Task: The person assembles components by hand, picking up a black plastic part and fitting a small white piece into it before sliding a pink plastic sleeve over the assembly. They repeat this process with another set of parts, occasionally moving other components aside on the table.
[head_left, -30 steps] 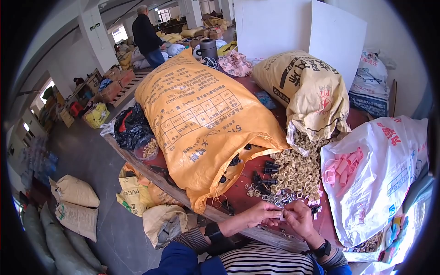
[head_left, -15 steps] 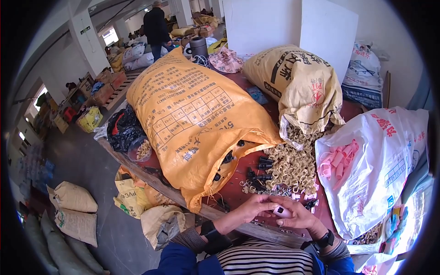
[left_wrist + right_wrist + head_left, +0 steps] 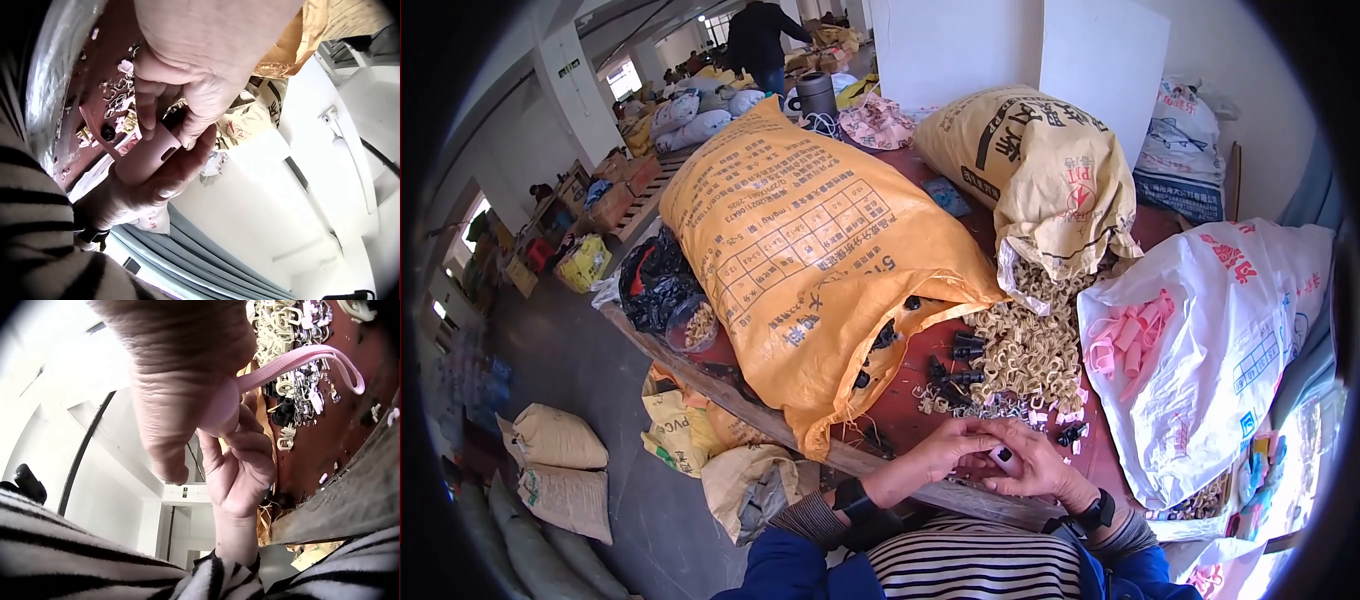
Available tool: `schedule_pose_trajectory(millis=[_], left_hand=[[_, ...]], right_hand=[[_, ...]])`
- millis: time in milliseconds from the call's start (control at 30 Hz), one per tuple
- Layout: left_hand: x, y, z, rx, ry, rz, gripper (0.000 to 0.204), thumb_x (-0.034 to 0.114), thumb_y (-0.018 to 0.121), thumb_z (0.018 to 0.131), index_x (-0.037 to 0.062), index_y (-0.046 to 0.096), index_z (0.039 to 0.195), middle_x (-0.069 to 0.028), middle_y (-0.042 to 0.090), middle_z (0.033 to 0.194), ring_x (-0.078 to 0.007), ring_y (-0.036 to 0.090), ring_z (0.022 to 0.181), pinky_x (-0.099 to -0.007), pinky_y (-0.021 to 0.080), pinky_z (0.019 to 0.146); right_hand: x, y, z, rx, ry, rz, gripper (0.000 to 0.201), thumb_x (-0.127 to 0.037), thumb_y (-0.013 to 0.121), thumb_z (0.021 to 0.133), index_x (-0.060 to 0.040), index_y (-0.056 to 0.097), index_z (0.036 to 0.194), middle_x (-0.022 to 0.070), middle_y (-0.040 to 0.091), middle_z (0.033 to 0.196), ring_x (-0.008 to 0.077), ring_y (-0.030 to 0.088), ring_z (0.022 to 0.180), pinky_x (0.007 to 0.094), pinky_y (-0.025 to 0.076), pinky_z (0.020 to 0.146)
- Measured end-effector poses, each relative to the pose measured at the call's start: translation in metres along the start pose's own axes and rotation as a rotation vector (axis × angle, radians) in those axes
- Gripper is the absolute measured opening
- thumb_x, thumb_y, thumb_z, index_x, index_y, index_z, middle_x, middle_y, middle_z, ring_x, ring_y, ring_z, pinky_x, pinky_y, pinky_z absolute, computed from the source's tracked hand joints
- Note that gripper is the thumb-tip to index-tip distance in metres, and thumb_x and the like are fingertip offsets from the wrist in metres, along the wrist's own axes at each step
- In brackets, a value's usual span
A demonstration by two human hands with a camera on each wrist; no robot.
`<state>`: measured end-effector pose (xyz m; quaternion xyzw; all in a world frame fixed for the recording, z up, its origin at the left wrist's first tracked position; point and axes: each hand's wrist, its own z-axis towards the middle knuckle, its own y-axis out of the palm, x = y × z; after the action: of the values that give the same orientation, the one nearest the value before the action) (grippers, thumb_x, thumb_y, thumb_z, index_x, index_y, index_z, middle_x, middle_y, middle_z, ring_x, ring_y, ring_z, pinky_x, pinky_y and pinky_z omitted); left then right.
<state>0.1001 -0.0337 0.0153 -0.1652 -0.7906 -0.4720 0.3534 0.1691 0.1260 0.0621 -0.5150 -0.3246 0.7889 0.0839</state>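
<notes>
A smooth pink plastic case [image 3: 1004, 458] is between my two hands, over the table's near edge. My right hand [image 3: 1037, 466] grips it, fingers wrapped around its body. My left hand [image 3: 940, 452] pinches its upper end with thumb and fingers. In the left wrist view a slot shows in the side of the case [image 3: 145, 157], and something dark at its top is partly hidden by the left fingers. A pink strap loop [image 3: 294, 364] hangs out of its other end. Beyond the hands lie a pile of beige plastic clips [image 3: 1030, 350] and small metal hooks [image 3: 1000, 408].
A large orange sack [image 3: 820, 270] with black parts in its mouth fills the table's left. A tan sack [image 3: 1040, 170] lies at the back, and a white bag [image 3: 1210, 400] of pink pieces [image 3: 1130, 335] stands at right. Black parts [image 3: 955, 372] lie near the clips.
My hands have closed together around the pink case, the right hand turning so its end shows. My head view has shifted slightly. A person in the background has walked farther off.
</notes>
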Motion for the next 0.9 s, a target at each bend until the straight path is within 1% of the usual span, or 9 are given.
schedule_pose_trajectory(millis=[67, 100, 200, 367, 467, 600, 900], left_hand=[[-0.005, -0.002, 0.002, -0.031, -0.010, -0.121, 0.028, 0.011, 0.057, 0.077, 0.0032, 0.049, 0.102, -0.0057, 0.056, 0.089, -0.0131, 0.057, 0.078, -0.0243, 0.050, 0.063], [-0.006, -0.002, 0.003, -0.033, -0.010, -0.122, 0.028, 0.011, 0.057, 0.077, 0.0032, 0.049, 0.102, -0.0057, 0.056, 0.089, -0.0131, 0.057, 0.078, -0.0243, 0.050, 0.063], [-0.009, 0.001, 0.007, -0.023, 0.061, -0.148, 0.029, 0.011, 0.058, 0.077, 0.0036, 0.049, 0.103, -0.0052, 0.056, 0.089, -0.0138, 0.057, 0.078, -0.0242, 0.050, 0.063], [-0.011, 0.001, 0.008, -0.032, 0.067, -0.168, 0.029, 0.010, 0.058, 0.076, 0.0029, 0.050, 0.102, -0.0052, 0.056, 0.089, -0.0148, 0.058, 0.078, -0.0246, 0.050, 0.064], [-0.008, 0.005, 0.008, -0.022, 0.085, -0.175, 0.027, 0.008, 0.058, 0.075, 0.0018, 0.051, 0.101, -0.0055, 0.055, 0.090, -0.0157, 0.058, 0.078, -0.0246, 0.050, 0.065], [-0.009, 0.006, 0.009, -0.016, 0.088, -0.157, 0.034, 0.009, 0.059, 0.075, 0.0030, 0.049, 0.106, -0.0047, 0.054, 0.091, -0.0136, 0.056, 0.080, -0.0239, 0.048, 0.069], [-0.013, 0.004, 0.011, 0.001, 0.090, -0.201, 0.030, 0.008, 0.059, 0.075, 0.0021, 0.051, 0.102, -0.0054, 0.056, 0.088, -0.0148, 0.057, 0.078, -0.0241, 0.049, 0.065]], right_hand=[[0.002, 0.002, 0.000, 0.054, -0.016, -0.057, 0.070, -0.029, 0.070, 0.059, 0.0016, 0.039, 0.114, 0.0181, 0.048, 0.105, 0.0322, 0.048, 0.096, 0.0372, 0.038, 0.083], [0.001, 0.002, 0.001, 0.054, -0.014, -0.059, 0.070, -0.029, 0.070, 0.059, 0.0016, 0.039, 0.114, 0.0181, 0.048, 0.105, 0.0322, 0.048, 0.096, 0.0372, 0.038, 0.083], [-0.002, 0.000, 0.004, 0.156, -0.033, -0.161, 0.068, -0.030, 0.071, 0.055, 0.0023, 0.042, 0.108, 0.0177, 0.050, 0.099, 0.0320, 0.050, 0.091, 0.0369, 0.040, 0.080], [0.002, 0.003, 0.006, 0.206, -0.067, -0.222, 0.066, -0.028, 0.072, 0.054, 0.0024, 0.044, 0.105, 0.0175, 0.050, 0.096, 0.0308, 0.051, 0.086, 0.0359, 0.042, 0.076], [-0.002, 0.001, 0.009, 0.258, -0.101, -0.262, 0.059, -0.025, 0.072, 0.053, 0.0023, 0.047, 0.100, 0.0171, 0.051, 0.092, 0.0295, 0.052, 0.083, 0.0348, 0.043, 0.073], [-0.001, 0.000, 0.010, 0.286, -0.107, -0.283, 0.055, -0.022, 0.072, 0.053, 0.0024, 0.049, 0.096, 0.0164, 0.052, 0.088, 0.0286, 0.053, 0.079, 0.0335, 0.044, 0.070], [0.002, -0.001, 0.013, 0.293, -0.136, -0.260, 0.051, -0.022, 0.072, 0.053, 0.0022, 0.050, 0.093, 0.0148, 0.053, 0.080, 0.0279, 0.053, 0.072, 0.0331, 0.045, 0.065]])
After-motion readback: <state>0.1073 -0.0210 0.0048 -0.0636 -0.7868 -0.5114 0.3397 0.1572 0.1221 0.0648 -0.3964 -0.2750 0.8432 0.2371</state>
